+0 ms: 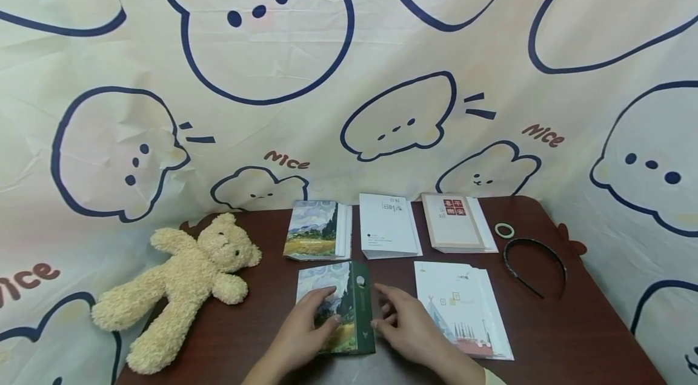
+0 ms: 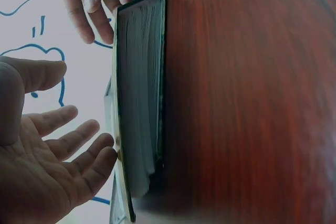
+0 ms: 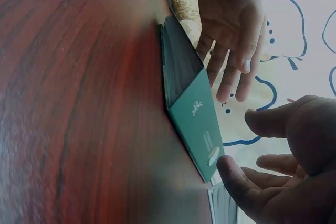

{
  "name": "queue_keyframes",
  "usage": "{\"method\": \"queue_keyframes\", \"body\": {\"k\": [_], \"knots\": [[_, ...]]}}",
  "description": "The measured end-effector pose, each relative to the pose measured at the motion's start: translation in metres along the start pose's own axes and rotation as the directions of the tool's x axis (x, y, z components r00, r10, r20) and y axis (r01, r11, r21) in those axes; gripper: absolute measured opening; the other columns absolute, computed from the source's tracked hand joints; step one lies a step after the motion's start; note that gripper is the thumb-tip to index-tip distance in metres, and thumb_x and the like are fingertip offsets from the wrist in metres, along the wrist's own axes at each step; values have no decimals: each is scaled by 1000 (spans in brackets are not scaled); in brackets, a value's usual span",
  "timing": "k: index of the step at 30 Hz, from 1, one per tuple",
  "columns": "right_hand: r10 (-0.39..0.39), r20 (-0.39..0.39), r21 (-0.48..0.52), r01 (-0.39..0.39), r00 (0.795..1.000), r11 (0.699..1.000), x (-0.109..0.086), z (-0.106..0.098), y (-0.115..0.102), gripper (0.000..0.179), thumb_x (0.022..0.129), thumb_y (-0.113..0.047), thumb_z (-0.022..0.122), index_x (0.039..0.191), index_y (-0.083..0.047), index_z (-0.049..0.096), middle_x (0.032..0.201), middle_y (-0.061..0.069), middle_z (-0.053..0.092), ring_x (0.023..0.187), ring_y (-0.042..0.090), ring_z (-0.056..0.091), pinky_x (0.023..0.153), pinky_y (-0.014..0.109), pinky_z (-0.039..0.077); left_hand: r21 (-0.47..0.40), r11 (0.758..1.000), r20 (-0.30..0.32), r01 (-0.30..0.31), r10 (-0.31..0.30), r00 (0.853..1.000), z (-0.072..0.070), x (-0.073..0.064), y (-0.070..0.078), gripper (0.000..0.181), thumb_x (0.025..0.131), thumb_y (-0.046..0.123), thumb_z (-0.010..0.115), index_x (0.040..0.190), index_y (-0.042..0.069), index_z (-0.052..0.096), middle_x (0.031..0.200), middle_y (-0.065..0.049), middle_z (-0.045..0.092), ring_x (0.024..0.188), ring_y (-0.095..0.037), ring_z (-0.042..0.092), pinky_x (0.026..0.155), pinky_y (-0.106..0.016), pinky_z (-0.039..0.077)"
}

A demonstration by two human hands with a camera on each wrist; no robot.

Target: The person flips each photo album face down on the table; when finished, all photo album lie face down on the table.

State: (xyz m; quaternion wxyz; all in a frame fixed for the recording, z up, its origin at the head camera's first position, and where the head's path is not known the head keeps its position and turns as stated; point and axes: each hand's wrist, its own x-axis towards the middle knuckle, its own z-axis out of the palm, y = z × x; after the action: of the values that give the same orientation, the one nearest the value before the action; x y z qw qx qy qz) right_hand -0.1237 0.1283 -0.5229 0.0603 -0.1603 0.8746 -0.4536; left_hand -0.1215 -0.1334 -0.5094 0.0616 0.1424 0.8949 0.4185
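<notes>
A thick album (image 1: 363,306) with a painted landscape cover and a dark green spine lies flat on the table before me. My left hand (image 1: 306,331) is over its cover, fingers spread and relaxed. In the left wrist view that hand (image 2: 68,163) has its little-finger side right at the cover, and the page edges (image 2: 140,93) show. My right hand (image 1: 408,327) is beside the spine with loosely bent fingers, holding nothing. From the right wrist, the green spine (image 3: 191,124) carries a small white emblem, and one fingertip of the right hand (image 3: 286,182) is close by it.
Behind stand a landscape-covered album (image 1: 312,230), a white album (image 1: 387,224) and a beige one (image 1: 452,224). Right of my hands lies another white album (image 1: 460,312). A headband (image 1: 537,242) and a pale ring (image 1: 504,230) lie far right; a teddy bear (image 1: 188,276) sits left.
</notes>
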Motion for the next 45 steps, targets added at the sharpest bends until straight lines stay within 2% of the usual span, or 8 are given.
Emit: {"method": "queue_keyframes", "body": {"k": [9,19,22,25,29,34,39,45], "knots": [[14,-50,2,-14,999,1000,-7,-16,0,66,91,-17,80,149,-4,52,119,11,65,88,4,66,76,25,58,-84,996,57,1,4,998,7,6,12,54,101,29,68,149,9,54,147,-13,54,128,-37,57,100,-61,48],[57,-114,-19,-60,992,998,-15,-32,1,65,91,-17,81,149,-11,53,116,8,66,95,11,68,81,27,59,-168,986,128,14,8,992,17,15,23,54,103,31,66,151,12,52,144,-9,55,123,-31,57,93,-50,53],[88,-140,-10,-91,986,996,-17,-36,3,65,91,-14,81,149,-10,53,117,8,66,98,15,68,83,28,59,-197,980,154,25,6,988,21,18,28,54,103,32,66,152,13,52,144,-11,54,124,-32,56,93,-48,53],[105,-179,0,-107,978,994,-19,-41,7,65,90,-11,81,148,-8,54,125,7,66,102,19,67,86,30,59,-206,978,167,22,13,986,25,20,32,53,104,32,65,151,13,52,144,-12,54,123,-32,56,93,-46,53],[117,-233,-33,-128,965,991,-23,-47,13,65,88,-11,83,147,-7,56,133,3,66,102,14,66,88,31,58,-205,979,166,7,27,986,32,23,36,50,103,31,66,150,16,53,144,-10,55,122,-31,56,93,-43,53],[155,-256,-73,-179,954,981,-28,-56,22,66,87,-14,84,147,-9,57,130,0,66,101,11,65,89,34,57,-202,979,162,-5,38,986,41,25,41,49,102,33,68,148,22,56,144,-7,56,120,-29,60,92,-42,54],[183,-256,-95,-214,949,972,-31,-66,28,65,88,-16,84,147,-11,57,131,0,67,102,12,65,91,39,56,-242,970,186,12,35,982,50,26,47,50,101,31,69,148,19,56,140,-7,57,119,-29,61,93,-40,55],[125,-288,-167,-178,949,970,-36,-75,37,63,87,-16,84,144,-7,58,129,4,69,102,18,67,89,41,57,-333,941,216,53,21,976,62,26,50,54,99,24,71,149,11,54,137,-10,57,120,-29,61,97,-37,55]]}}
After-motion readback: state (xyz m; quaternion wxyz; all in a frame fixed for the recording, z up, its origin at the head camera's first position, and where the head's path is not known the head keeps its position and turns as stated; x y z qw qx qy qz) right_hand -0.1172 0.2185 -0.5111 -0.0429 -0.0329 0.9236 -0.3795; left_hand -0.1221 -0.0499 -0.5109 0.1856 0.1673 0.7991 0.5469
